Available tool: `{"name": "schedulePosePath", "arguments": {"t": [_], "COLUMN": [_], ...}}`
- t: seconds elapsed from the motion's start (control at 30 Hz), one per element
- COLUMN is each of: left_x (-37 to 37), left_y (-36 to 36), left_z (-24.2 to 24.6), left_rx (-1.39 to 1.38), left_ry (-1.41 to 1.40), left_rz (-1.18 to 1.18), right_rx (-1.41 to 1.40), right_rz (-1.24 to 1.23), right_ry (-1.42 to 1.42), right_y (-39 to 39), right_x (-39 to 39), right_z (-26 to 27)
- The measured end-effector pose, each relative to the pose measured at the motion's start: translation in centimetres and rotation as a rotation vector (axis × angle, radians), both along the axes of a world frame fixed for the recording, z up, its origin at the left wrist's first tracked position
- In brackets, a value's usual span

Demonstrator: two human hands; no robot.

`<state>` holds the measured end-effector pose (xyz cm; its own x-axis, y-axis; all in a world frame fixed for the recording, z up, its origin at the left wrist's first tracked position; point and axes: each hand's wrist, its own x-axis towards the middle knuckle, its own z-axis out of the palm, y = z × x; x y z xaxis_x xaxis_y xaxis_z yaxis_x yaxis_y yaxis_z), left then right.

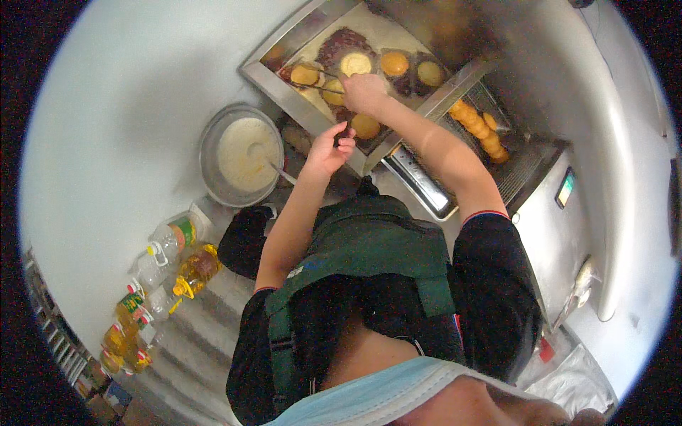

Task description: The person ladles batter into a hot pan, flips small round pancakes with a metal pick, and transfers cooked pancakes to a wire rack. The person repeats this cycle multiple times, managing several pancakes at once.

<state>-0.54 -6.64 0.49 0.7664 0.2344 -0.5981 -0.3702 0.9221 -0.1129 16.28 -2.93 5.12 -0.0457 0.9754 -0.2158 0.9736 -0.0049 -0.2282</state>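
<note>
My right hand (367,96) grips metal tongs (327,81) over a square metal fryer (314,106). The tongs' two arms reach left to a round golden cake (305,75) and appear to lie around it. Near the fryer's front corner, my left hand (331,148) curls round a short dark handle (342,136); what it joins is unclear. Just beyond those fingers sits another round cake (365,127). A pale yellow cake (356,63), an orange-topped one (395,63) and a duller one (429,73) are farther back, amid dark patches.
Left of the fryer stands a metal bowl of pale batter (245,154) with a ladle handle (282,173) sticking out. A wire rack (463,128) at right holds golden fried cakes (482,130). A phone (565,187) lies on the metal counter (551,223). Oil bottles (197,269) stand lower left.
</note>
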Motion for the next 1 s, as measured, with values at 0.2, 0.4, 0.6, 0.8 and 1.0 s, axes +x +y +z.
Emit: {"name": "schedulePosePath", "arguments": {"t": [0.2,0.4,0.6,0.8,1.0], "left_x": [0.1,-0.2,-0.2,-0.6,-1.1], "left_y": [0.3,0.6,0.8,1.7,1.9], "left_z": [0.0,0.1,0.4,0.4,1.2], "left_rx": [0.000,0.006,0.048,-0.049,-0.034], "left_ry": [0.032,0.040,0.002,-0.053,-0.024], "left_rz": [-0.001,0.013,-0.002,-0.068,-0.099], "right_rx": [0.029,-0.085,-0.298,-0.329,-0.264], "right_rz": [-0.192,-0.332,-0.262,-0.085,-0.016], "right_ry": [0.003,-0.289,-0.380,-0.436,-0.464], "right_y": [-5.9,-8.7,-6.3,-4.3,-3.4], "right_x": [6.5,14.3,16.4,16.5,15.8], "right_z": [5.3,8.4,6.2,3.9,2.5]}}
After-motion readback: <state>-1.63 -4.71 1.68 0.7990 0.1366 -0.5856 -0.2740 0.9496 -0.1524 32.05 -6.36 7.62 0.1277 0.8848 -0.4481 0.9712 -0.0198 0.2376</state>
